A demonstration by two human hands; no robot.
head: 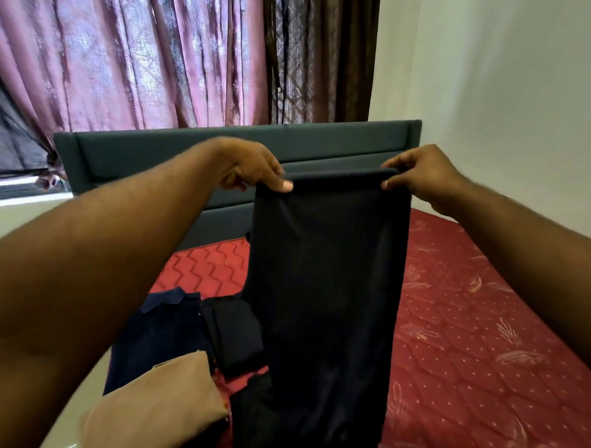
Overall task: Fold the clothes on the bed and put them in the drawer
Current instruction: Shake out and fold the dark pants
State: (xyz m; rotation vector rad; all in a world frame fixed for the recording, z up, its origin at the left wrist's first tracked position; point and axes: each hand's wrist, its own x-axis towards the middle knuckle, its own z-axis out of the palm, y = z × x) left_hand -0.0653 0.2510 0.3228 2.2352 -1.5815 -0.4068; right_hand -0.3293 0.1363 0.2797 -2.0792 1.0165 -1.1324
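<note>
A long black garment [323, 290] hangs in the air over the bed, folded lengthwise into a narrow strip. My left hand [252, 168] pinches its top left corner and my right hand [419, 176] pinches its top right corner, both held out at arm's length. The lower end of the garment reaches down to the red mattress [475, 318]. On the mattress at the left lie a folded navy shirt [157, 332], a small folded black piece [234, 333] and a folded tan garment [153, 416]. No drawer is in view.
A dark grey headboard [184, 147] runs across the far end of the bed. Purple and brown curtains [147, 61] hang behind it. A white wall [517, 98] borders the bed on the right, and pale floor [69, 416] shows at the left.
</note>
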